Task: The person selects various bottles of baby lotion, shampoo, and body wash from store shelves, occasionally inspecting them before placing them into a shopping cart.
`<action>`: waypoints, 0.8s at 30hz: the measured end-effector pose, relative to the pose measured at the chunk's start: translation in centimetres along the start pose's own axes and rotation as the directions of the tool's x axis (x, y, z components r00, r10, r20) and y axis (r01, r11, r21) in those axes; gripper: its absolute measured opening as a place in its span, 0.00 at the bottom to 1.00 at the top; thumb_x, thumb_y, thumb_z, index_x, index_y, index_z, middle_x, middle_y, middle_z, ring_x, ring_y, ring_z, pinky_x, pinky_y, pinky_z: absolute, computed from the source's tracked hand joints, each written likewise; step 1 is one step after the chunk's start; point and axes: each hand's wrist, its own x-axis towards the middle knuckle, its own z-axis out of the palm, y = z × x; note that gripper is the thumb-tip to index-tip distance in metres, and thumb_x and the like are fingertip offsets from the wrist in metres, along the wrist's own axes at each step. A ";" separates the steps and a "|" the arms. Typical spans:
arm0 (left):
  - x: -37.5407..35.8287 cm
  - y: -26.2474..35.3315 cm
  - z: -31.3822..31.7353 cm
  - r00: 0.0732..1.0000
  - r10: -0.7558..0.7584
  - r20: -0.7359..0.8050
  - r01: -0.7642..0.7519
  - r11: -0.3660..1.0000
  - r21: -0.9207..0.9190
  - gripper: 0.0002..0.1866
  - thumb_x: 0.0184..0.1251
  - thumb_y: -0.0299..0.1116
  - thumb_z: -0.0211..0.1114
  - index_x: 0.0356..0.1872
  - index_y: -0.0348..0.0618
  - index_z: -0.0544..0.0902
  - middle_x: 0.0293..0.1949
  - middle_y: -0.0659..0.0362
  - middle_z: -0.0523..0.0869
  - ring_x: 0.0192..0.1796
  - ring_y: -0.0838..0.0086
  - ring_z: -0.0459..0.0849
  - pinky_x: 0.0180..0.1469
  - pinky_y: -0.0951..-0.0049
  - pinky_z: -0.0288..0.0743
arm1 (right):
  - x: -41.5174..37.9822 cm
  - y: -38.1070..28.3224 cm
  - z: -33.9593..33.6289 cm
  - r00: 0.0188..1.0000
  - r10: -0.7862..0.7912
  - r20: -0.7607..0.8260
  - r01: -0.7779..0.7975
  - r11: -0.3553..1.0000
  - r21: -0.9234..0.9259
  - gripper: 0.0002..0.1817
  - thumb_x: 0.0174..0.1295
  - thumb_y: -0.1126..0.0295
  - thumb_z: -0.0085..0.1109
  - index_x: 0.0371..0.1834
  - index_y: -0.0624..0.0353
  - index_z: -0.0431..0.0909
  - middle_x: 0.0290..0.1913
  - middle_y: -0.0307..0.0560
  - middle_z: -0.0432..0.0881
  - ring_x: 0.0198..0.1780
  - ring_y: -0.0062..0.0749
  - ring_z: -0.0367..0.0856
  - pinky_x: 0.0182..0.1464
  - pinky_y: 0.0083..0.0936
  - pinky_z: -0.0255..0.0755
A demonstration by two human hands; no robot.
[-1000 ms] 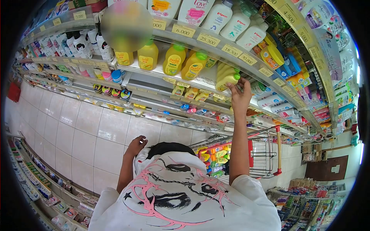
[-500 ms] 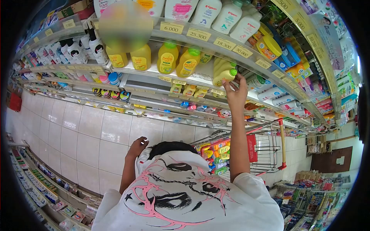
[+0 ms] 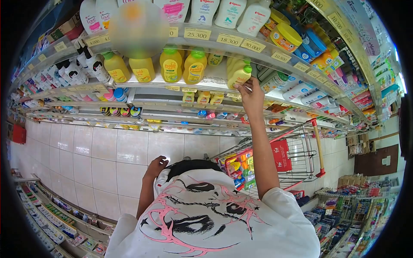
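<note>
My right hand (image 3: 251, 91) is at the front of a shelf, with thumb and fingers closed at the lower right side of a pale yellow bottle with a green cap (image 3: 239, 78). Similar bottles stand in a row close behind it. To its left, yellow Zwitsal bottles (image 3: 194, 68) with green caps stand on the same shelf. My left hand (image 3: 158, 165) hangs low at my left side above the tiled floor, fingers loosely curled and apart, nothing visible in it.
A shopping cart (image 3: 297, 161) with several colourful packs inside stands to my right. Price tags (image 3: 197, 34) line the shelf edge above, below white Pigeon bottles (image 3: 229, 15). More stocked shelves (image 3: 64, 223) run behind me. A blurred round patch covers part of the upper shelf.
The view has shifted, so the shelf bottles appear further left. My right hand stays at the pale yellow bottle, which now looks more upright. My left hand's fingers are slightly more curled.
</note>
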 end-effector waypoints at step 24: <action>0.5 -0.7 -0.2 1.000 0.006 0.005 -0.006 1.000 0.014 0.22 0.67 0.42 0.64 0.54 0.36 0.79 0.44 0.43 0.86 0.42 0.58 0.87 0.46 0.64 0.79 | 0.4 1.0 0.6 0.999 -0.026 -0.041 0.026 1.000 0.013 0.21 0.59 0.77 0.67 0.54 0.72 0.72 0.49 0.54 0.82 0.51 0.32 0.81 0.52 0.27 0.81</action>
